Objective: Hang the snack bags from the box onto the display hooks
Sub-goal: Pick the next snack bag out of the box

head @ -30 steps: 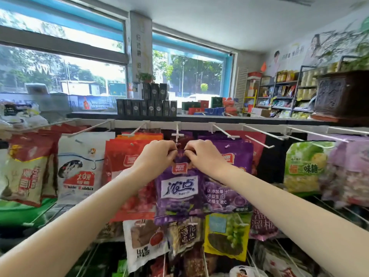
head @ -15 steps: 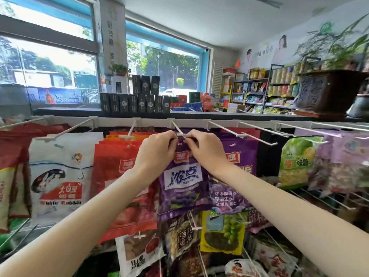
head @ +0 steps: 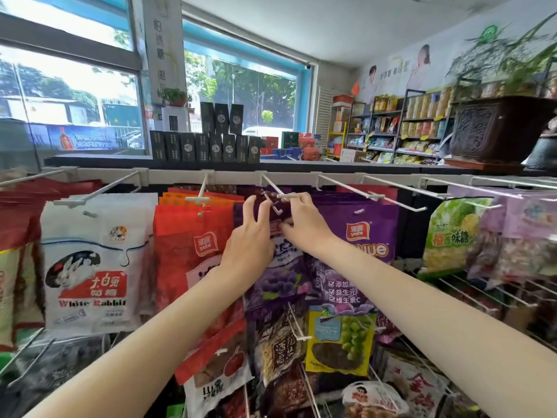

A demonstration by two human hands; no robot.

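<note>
A purple grape snack bag [head: 281, 277] hangs in front of me under a white display hook [head: 270, 183], its top edge up at the hook's crossbar tip. My left hand [head: 249, 236] touches the bag's upper left corner with straight, spread fingers. My right hand [head: 304, 226] pinches the bag's top right: its fingers reach up to the hook tip and its thumb presses on the front. Both hands hide the hang hole. The box is not in view.
Neighbouring hooks carry red bags [head: 193, 245], a white rabbit candy bag [head: 90, 267], more purple bags [head: 361, 233] and green bags [head: 452, 236]. Lower hooks hold more snacks. Black boxes [head: 208, 146] stand on the ledge above the rail [head: 168, 176].
Both hands lifted the purple bag to the hook tip. My left hand's fingers have uncurled and spread. The view moved closer and shifted right.
</note>
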